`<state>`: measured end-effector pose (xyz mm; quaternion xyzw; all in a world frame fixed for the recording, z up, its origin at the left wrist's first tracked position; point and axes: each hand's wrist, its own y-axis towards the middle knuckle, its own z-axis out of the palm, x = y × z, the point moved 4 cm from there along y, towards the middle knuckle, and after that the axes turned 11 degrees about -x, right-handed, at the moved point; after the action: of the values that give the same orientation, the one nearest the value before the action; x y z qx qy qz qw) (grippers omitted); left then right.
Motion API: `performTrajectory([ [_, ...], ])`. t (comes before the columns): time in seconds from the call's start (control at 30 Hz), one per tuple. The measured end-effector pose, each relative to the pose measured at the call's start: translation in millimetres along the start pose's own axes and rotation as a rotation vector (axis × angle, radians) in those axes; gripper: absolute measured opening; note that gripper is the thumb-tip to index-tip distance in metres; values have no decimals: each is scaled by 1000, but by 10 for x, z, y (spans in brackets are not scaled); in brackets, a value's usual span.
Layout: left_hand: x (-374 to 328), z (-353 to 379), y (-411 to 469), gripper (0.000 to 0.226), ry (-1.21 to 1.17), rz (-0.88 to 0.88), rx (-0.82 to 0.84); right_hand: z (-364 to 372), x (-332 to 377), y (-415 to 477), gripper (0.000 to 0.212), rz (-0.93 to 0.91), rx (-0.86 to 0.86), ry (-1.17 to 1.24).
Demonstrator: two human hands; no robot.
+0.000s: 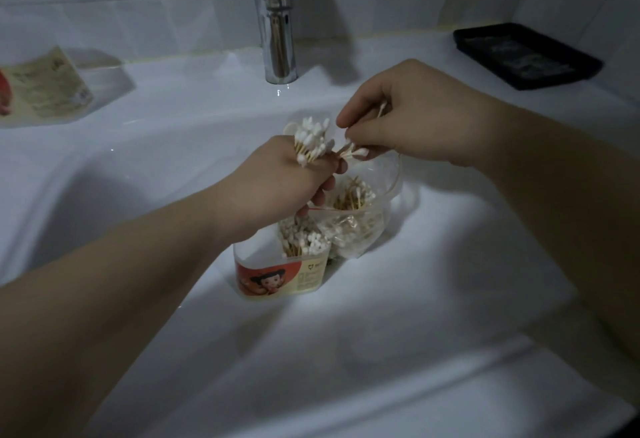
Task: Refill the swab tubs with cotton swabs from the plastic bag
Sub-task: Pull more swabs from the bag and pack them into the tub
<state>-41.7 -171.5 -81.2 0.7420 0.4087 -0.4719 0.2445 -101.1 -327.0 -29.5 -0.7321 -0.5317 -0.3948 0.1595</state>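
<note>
Down in the white ceramic sink (346,351), under dim light, a clear swab tub (277,278) with a red cartoon label is standing upright on the basin's slope. A clear plastic bag (360,230) is sitting just to its right, touching it, with its red-lined mouth gaping open.

The left hand (277,188) is hovering above the tub, its fingers curling round a thick bundle of cotton swabs (311,140) whose white tips are pointing up. Its lower fingers are lying at the bag's rim; whether they are gripping it cannot be told. The right hand (415,115) is hanging over the bag's mouth, thumb and fingertips pinching a few loose swabs (356,152) right beside the bundle.

Wooden-stemmed, white-tipped swabs are filling only the tub's right side, standing tips up. More are lying jumbled inside the bag.

Behind, a chrome faucet (277,39) is rising from the sink's ledge against a white tiled wall (104,5). A second labelled tub (45,91) is resting on the ledge far left, blurred, and a black tray (526,57) is sitting on the ledge at right.
</note>
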Motion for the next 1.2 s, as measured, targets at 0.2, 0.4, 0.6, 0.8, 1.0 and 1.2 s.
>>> performTrajectory([
  [0.2,-7,6,9,27,-46,-42,-28,-58,-12,23,29,112,-32,193],
  [0.4,-34,-25,-2,36,-87,-11,-54,18,3,-14,21,177,28,340],
  [0.6,-19,-18,-11,35,-87,-15,-66,77,6,-14,22,245,67,442],
  [0.8,-31,-20,-12,32,-83,19,-52,114,-1,-22,19,188,85,445],
  [1.0,-21,13,-9,26,-45,53,-14,198,-13,-48,26,125,150,291],
  [1.2,-48,-27,12,26,-113,32,-31,113,19,22,41,17,15,194],
])
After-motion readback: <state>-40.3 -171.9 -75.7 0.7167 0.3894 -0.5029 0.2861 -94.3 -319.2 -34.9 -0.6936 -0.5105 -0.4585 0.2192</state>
